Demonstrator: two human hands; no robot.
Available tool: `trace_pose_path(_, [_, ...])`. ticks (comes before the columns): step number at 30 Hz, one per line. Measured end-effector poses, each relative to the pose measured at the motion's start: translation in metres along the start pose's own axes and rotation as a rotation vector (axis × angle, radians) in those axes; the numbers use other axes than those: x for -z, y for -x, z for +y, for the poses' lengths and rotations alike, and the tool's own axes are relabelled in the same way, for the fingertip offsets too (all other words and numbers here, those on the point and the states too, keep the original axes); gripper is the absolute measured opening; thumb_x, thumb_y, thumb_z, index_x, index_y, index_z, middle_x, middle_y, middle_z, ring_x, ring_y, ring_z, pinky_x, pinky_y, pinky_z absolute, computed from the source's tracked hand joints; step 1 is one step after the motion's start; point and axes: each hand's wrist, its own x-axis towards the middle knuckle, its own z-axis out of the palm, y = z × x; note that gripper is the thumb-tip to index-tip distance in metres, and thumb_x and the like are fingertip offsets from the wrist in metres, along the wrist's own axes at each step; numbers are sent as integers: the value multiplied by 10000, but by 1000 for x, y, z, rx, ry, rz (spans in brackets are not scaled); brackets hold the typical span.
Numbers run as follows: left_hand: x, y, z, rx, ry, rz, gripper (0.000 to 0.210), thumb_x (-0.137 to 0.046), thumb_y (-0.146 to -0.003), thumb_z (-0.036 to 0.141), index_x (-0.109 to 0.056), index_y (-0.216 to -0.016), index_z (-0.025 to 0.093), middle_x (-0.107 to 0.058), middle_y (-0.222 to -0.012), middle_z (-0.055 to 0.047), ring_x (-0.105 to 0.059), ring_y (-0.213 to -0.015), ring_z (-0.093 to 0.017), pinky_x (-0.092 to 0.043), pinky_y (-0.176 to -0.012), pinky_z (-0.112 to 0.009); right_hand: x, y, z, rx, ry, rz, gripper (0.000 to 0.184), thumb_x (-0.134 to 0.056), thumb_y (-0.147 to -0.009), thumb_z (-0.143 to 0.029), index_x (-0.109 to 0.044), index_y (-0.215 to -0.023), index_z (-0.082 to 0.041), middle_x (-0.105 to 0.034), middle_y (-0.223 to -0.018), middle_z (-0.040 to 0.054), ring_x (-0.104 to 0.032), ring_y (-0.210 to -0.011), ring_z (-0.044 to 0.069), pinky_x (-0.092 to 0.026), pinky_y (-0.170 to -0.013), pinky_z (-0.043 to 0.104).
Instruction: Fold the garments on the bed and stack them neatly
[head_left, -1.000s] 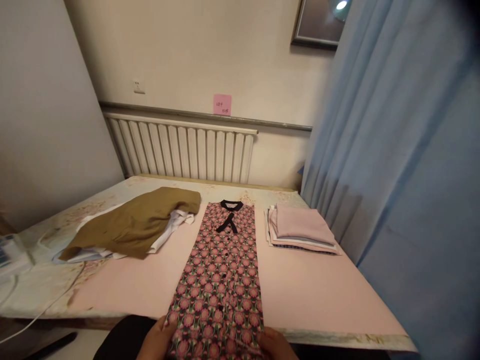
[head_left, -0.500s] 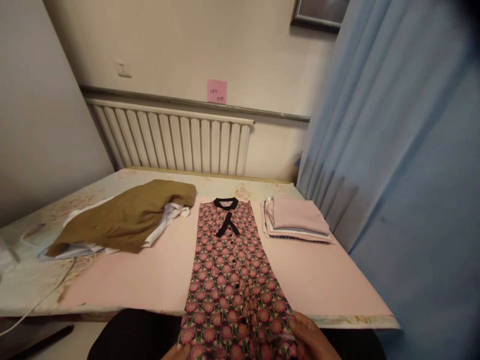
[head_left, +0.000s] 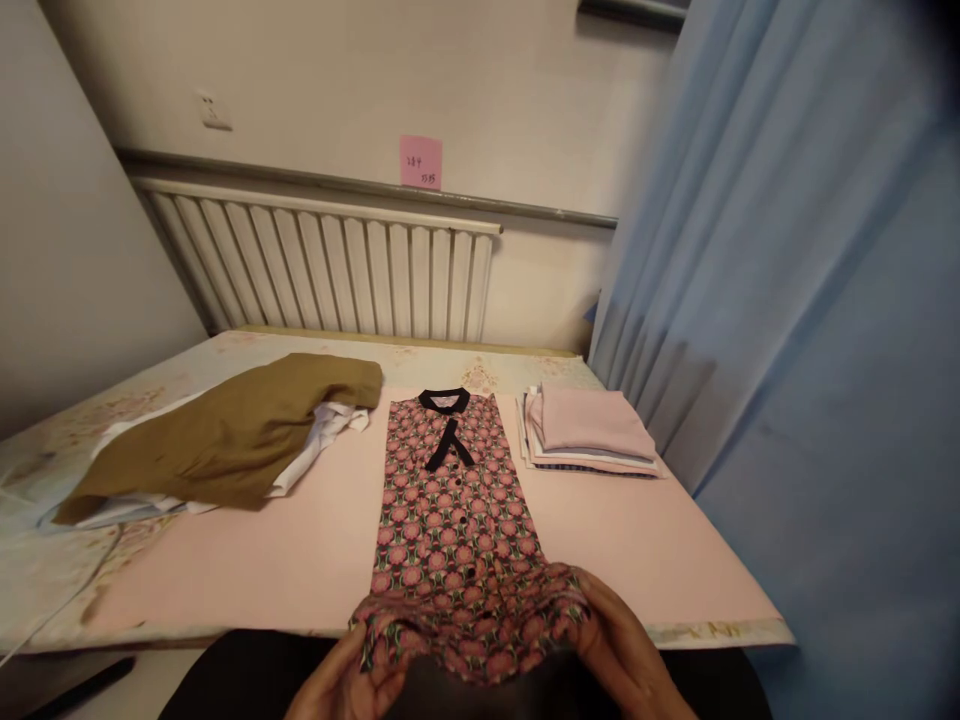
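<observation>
Two hands, the left hand point(head_left: 346, 678) and right hand point(head_left: 621, 642), equally near, grip a floral button-front blouse point(head_left: 442, 515) by its gathered lower end. From them its long axis runs straight ahead past the table edge point(head_left: 720, 634) to a black collar point(head_left: 461, 403), with bare pink cloth point(head_left: 296, 565) open either side, a brown-topped clothes heap point(head_left: 217, 435) beyond the left hand and a folded stack point(head_left: 596, 425) beyond the right.

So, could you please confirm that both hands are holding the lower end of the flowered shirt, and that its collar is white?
Not quite: the collar is black, as the head view shows. The rest is right: the left hand and the right hand are both holding the lower end of the flowered shirt.
</observation>
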Motion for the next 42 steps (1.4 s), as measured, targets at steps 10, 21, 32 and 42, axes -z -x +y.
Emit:
trace_pose_path(10, [-59,-111,90,-172,-72,-3,100,-500,-868,245,-569,-847,175,-688,-850,-60,-686,-807,-162,-559,-760,-319,-61,-150,-24,-100,-118,60,24,-586,-829,-173,-600,-818,-157,-709,-774,68,-706,-765,172,-587,-701,280])
trace_pose_path(21, [-57,-158,68,-610,-879,187,319,-533,-849,377,-634,-1082,185,-641,-1226,-108,-546,-1218,-275,-427,-1028,-449,-81,-161,13,257,432,-22,191,-659,-792,-293,-682,-971,-229,-681,-1130,61,-564,-1178,242,-387,-1073,418])
trace_pose_path(32, [-7,-149,-3,-1107,-2078,97,560,-378,-944,479,-393,-1452,245,-385,-1524,-69,-305,-1414,-319,-201,-1133,-569,-34,-117,59,713,1574,-279,540,-571,-897,-356,-450,-1413,-252,-427,-1487,83,-304,-1407,297,-160,-1162,554])
trace_pose_path(42, [23,-133,9,-1035,-1618,507,495,-342,-918,386,-552,-1258,95,-601,-1284,-173,-550,-1183,-271,-414,-1015,-419,18,-123,61,557,1043,247,445,-428,-866,-303,-587,-1247,-138,-659,-1168,140,-604,-1094,252,-450,-986,413])
